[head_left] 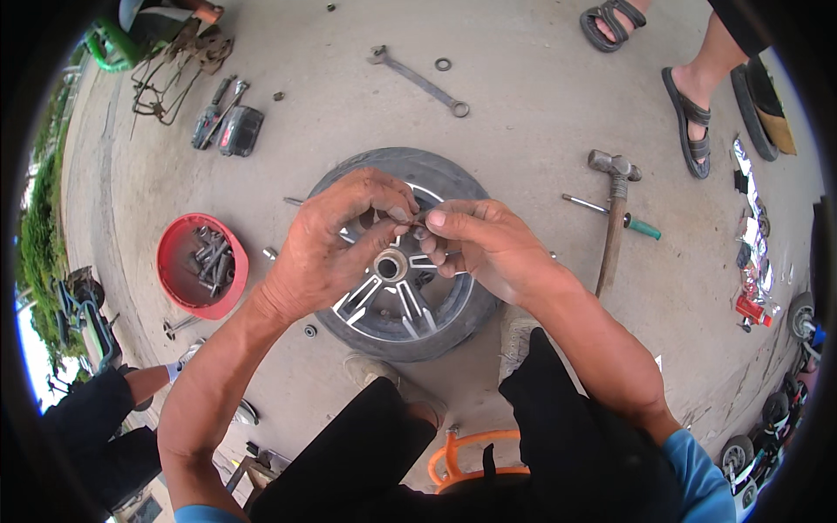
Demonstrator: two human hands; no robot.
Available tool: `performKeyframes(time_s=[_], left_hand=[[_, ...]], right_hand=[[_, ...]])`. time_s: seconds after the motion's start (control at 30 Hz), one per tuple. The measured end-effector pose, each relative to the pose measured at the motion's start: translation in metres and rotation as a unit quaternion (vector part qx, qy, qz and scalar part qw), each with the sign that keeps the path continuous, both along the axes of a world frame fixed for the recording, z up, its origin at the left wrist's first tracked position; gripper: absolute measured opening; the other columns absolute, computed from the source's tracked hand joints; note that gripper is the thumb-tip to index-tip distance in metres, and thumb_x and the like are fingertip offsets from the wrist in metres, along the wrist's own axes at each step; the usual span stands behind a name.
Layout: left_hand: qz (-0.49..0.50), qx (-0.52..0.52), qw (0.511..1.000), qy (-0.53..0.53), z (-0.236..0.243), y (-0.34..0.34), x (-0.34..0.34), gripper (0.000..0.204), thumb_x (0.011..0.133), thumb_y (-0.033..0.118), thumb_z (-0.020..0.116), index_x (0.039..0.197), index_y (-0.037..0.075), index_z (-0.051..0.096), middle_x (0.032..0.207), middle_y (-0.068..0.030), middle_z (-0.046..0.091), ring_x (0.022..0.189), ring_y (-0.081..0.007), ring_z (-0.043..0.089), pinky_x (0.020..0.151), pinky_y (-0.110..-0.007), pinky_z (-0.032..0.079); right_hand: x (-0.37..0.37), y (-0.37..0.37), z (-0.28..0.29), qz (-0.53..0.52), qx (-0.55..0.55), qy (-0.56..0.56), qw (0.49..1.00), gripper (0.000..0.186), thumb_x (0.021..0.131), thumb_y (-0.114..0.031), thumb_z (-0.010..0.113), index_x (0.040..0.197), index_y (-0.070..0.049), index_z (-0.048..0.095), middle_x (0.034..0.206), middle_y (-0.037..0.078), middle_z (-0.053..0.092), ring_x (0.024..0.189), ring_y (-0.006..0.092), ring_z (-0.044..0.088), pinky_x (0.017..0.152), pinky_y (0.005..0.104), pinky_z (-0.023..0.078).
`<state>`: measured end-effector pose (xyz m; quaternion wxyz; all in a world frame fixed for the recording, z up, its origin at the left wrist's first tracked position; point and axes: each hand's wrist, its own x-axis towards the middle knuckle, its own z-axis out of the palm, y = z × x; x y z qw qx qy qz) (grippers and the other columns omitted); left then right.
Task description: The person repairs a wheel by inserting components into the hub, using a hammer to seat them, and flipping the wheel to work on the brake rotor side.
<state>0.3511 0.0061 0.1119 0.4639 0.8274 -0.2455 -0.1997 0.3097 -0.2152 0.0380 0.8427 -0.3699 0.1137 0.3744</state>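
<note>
Over a wheel (453,327) lying flat on the ground, both my hands meet with fingertips pinched together. A small dark piece (418,220) is between them; its kind is too small and too covered to tell. My left hand (327,240) curls its fingers and thumb in from the left. My right hand (493,244) pinches from the right with thumb against forefinger. Beneath them, the wheel has a black tyre, silver-and-black spokes and a round metal hub (390,266) open at its centre. My hands hide the wheel's upper middle.
To the left stands a red bowl-like container (237,301) holding several metal parts. A combination spanner (418,80) and a dark ring (443,64) lie beyond the wheel. At right are a hammer (615,205) and a green-handled screwdriver (641,228). Another person's sandalled foot (693,96) stands far right.
</note>
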Motion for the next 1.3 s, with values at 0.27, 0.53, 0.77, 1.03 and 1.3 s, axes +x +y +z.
performKeyframes(time_s=[0.27, 0.53, 0.77, 1.03, 1.3], left_hand=[[0.155, -0.067, 0.973, -0.156, -0.018, 0.048, -0.111, 0.041, 0.078, -0.015, 0.076, 0.113, 0.005, 0.069, 0.113, -0.0114, 0.066, 0.105, -0.0255, 0.068, 0.085, -0.036, 0.059], [0.388, -0.366, 0.772, 0.344, -0.072, 0.054, -0.203, 0.034, 0.097, 0.026, 0.077, 0.116, 0.0, 0.07, 0.097, -0.0038, 0.067, 0.086, -0.0115, 0.059, 0.076, -0.029, 0.049], [0.408, -0.345, 0.772, 0.344, -0.08, 0.056, -0.214, 0.022, 0.1, 0.024, 0.074, 0.102, 0.002, 0.074, 0.096, -0.0018, 0.069, 0.084, -0.0111, 0.059, 0.076, -0.029, 0.049], [0.368, -0.314, 0.794, 0.368, -0.089, 0.067, -0.222, 0.024, 0.103, 0.024, 0.07, 0.113, 0.002, 0.068, 0.095, -0.0019, 0.067, 0.082, -0.0106, 0.058, 0.076, -0.028, 0.049], [0.492, 0.286, 0.822, 0.029, -0.166, 0.18, -0.25, 0.035, 0.089, 0.006, 0.075, 0.122, 0.004, 0.066, 0.121, -0.0148, 0.063, 0.104, -0.0318, 0.066, 0.089, -0.042, 0.055]], right_hand=[[-0.037, 0.048, 0.017, 0.091, -0.081, -0.025, 0.992, 0.018, 0.096, -0.024, 0.075, 0.1, -0.006, 0.075, 0.083, -0.001, 0.065, 0.074, 0.0091, 0.055, 0.068, 0.0261, 0.046], [-0.072, 0.068, 0.025, 0.159, -0.27, -0.156, 0.937, 0.017, 0.094, -0.019, 0.077, 0.097, -0.003, 0.076, 0.079, -0.003, 0.065, 0.074, 0.0055, 0.051, 0.068, 0.0249, 0.043], [-0.077, 0.079, 0.018, 0.221, -0.279, -0.153, 0.922, 0.015, 0.094, -0.016, 0.078, 0.096, -0.002, 0.076, 0.088, -0.001, 0.066, 0.08, 0.0062, 0.056, 0.071, 0.0246, 0.044], [-0.078, 0.069, -0.006, 0.235, -0.271, -0.132, 0.924, 0.01, 0.092, -0.012, 0.076, 0.091, -0.002, 0.074, 0.081, -0.001, 0.064, 0.073, 0.0066, 0.053, 0.067, 0.0248, 0.042], [-0.067, 0.058, -0.04, 0.111, -0.404, -0.136, 0.898, 0.014, 0.093, -0.017, 0.076, 0.087, -0.004, 0.074, 0.071, -0.004, 0.059, 0.066, 0.0057, 0.047, 0.062, 0.025, 0.036]])
